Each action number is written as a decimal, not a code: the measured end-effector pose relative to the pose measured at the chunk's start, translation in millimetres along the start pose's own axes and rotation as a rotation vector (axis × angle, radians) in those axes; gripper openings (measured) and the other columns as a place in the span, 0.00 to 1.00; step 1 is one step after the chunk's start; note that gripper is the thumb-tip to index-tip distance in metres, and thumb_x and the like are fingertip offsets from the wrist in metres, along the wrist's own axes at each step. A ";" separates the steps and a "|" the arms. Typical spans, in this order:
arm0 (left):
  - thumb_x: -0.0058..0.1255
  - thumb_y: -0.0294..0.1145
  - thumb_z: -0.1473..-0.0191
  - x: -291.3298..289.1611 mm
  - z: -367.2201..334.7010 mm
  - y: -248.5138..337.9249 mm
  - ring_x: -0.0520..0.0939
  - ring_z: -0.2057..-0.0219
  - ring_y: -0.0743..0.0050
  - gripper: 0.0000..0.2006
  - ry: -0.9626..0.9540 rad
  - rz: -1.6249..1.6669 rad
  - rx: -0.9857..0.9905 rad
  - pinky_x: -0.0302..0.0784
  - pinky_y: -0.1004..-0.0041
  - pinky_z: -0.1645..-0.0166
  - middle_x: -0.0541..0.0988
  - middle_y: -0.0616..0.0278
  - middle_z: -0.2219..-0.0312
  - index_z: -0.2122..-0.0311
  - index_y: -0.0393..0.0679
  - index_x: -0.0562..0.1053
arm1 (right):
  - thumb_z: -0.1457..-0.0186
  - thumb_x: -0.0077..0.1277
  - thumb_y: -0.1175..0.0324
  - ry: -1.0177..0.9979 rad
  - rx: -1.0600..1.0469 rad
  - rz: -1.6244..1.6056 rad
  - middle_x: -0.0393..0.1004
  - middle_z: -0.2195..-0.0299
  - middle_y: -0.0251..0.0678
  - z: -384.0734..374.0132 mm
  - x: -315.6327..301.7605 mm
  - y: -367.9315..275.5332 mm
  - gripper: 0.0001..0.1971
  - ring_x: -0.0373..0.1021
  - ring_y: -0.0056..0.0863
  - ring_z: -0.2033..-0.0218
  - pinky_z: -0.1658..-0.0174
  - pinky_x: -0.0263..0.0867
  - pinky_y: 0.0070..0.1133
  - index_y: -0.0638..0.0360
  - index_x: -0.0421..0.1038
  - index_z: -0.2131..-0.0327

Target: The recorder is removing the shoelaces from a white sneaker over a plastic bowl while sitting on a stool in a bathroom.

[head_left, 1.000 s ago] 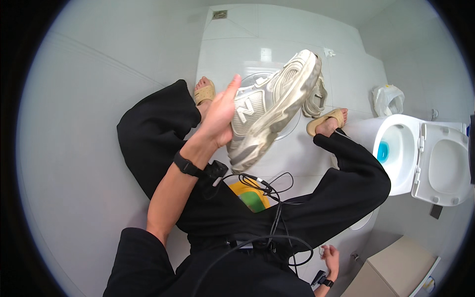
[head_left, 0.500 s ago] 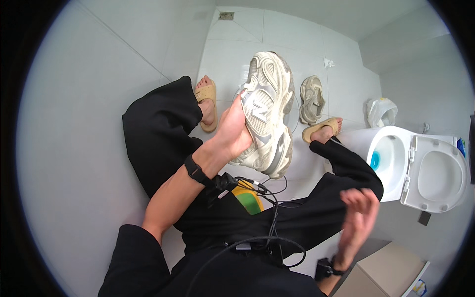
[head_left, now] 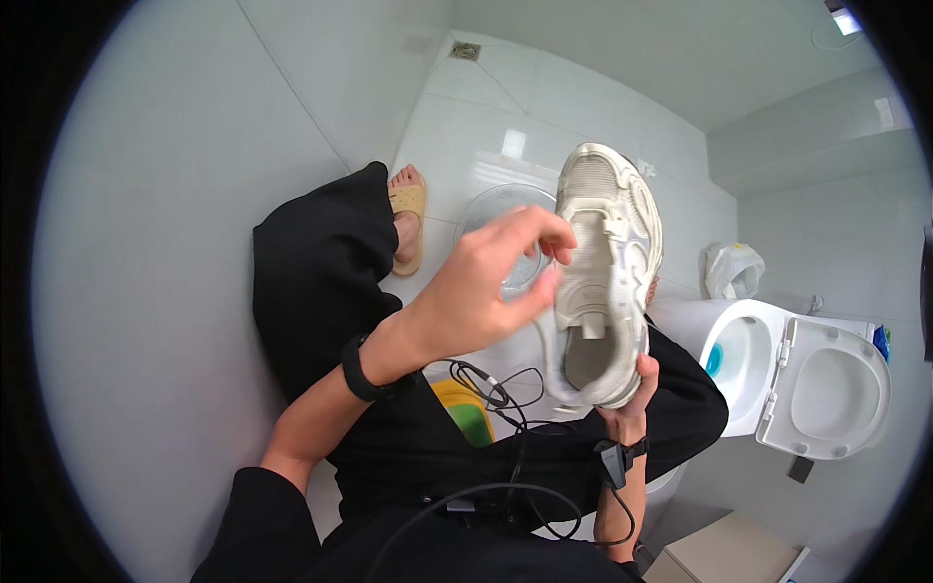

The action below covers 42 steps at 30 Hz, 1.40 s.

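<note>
A cream and grey sneaker [head_left: 637,262] is held up in front of me, its opening facing me and its toe pointing away. No laces show in it, and the tongue and insole are visible. My right hand [head_left: 634,394] grips it at the heel from below, mostly hidden behind the shoe. Beside its left edge is my left hand [head_left: 486,277], thumb and fingers apart and curved, with nothing between them. I cannot tell if the fingertips touch the shoe.
A clear round basin [head_left: 469,209] stands on the tiled floor behind my left hand. To the right is a toilet [head_left: 671,330] with its lid up, a white plastic bag [head_left: 731,270] beyond it. Black cables [head_left: 501,396] hang over a yellow and green object [head_left: 462,408] between my legs.
The sneaker has passed from my left hand to my right, moved right and turned from its side to show its opening. It now covers where the second sneaker lay.
</note>
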<state>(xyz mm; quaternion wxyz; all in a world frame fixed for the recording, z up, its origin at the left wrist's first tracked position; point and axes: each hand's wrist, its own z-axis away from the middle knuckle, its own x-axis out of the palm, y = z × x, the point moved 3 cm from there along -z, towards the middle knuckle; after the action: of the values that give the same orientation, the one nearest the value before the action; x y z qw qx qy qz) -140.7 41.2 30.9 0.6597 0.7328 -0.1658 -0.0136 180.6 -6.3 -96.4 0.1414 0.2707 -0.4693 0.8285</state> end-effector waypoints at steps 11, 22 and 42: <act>0.72 0.30 0.51 22.7 2.5 -35.4 0.81 0.57 0.55 0.13 0.156 -1.225 0.359 0.77 0.65 0.55 0.80 0.61 0.66 0.60 0.39 0.82 | 0.39 0.53 0.41 0.033 0.063 0.119 0.74 0.36 0.52 -3.4 -2.4 25.9 0.45 0.77 0.48 0.42 0.41 0.77 0.42 0.63 0.61 0.27; 0.66 0.30 0.35 -66.2 -18.8 -17.4 0.68 0.81 0.91 0.10 0.724 -0.557 0.064 0.60 0.77 0.77 0.79 0.72 0.79 0.55 0.34 0.82 | 0.56 0.61 0.15 -0.389 0.526 -0.635 0.63 0.35 0.62 44.3 50.6 42.0 0.69 0.69 0.52 0.50 0.56 0.72 0.42 0.56 0.51 0.23; 0.48 0.36 0.32 28.4 -1.4 -122.4 0.87 0.78 0.43 0.20 -0.010 -0.462 -0.230 0.82 0.54 0.70 0.82 0.35 0.76 0.63 0.23 0.76 | 0.25 0.46 0.55 0.094 0.248 0.523 0.70 0.35 0.43 8.3 24.8 -11.8 0.34 0.70 0.35 0.36 0.34 0.68 0.34 0.55 0.53 0.22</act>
<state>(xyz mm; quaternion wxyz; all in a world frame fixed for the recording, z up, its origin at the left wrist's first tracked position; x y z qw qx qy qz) -86.0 44.3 -82.1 0.7173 0.6713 0.0054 -0.1862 168.8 -7.7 -70.3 -0.0898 0.1171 -0.4113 0.8995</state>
